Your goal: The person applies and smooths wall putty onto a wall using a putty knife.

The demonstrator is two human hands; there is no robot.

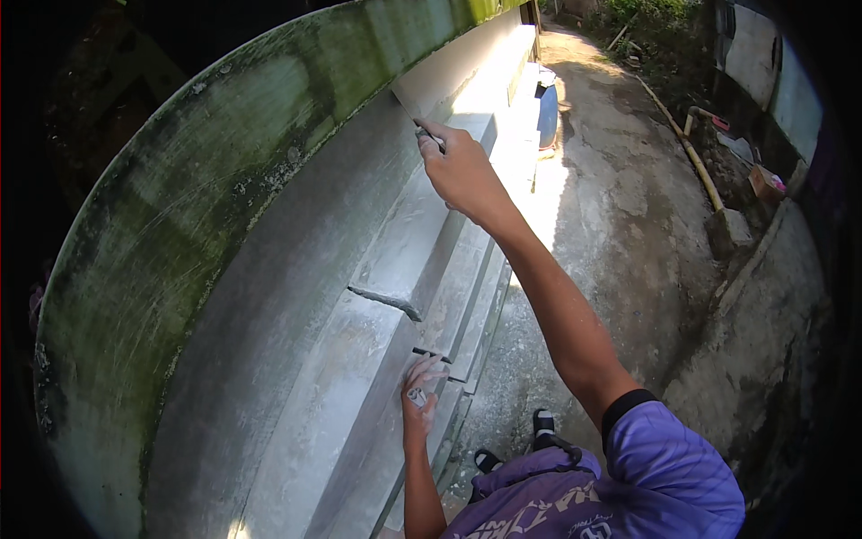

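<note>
My right hand (460, 171) reaches forward, closed round the dark handle of what looks like a putty knife (406, 104). Its thin blade meets the pale grey wall (296, 207) under the curved rim. Lower down, my left hand (420, 393) rests on the stepped concrete ledge (359, 359), its fingers stretched over the edge near a dark gap. White residue coats those fingers, and a small pale patch or wrapping shows by the thumb; I cannot make out which. A jagged crack (386, 301) crosses the ledge between my hands.
A mossy green concrete rim (215, 117) curves overhead along the left. Right of the ledge runs a rough concrete path (620, 207), with a blue drum (548, 117) beside the wall ahead. A long pole (687, 148) and a small box (766, 182) lie along the right side.
</note>
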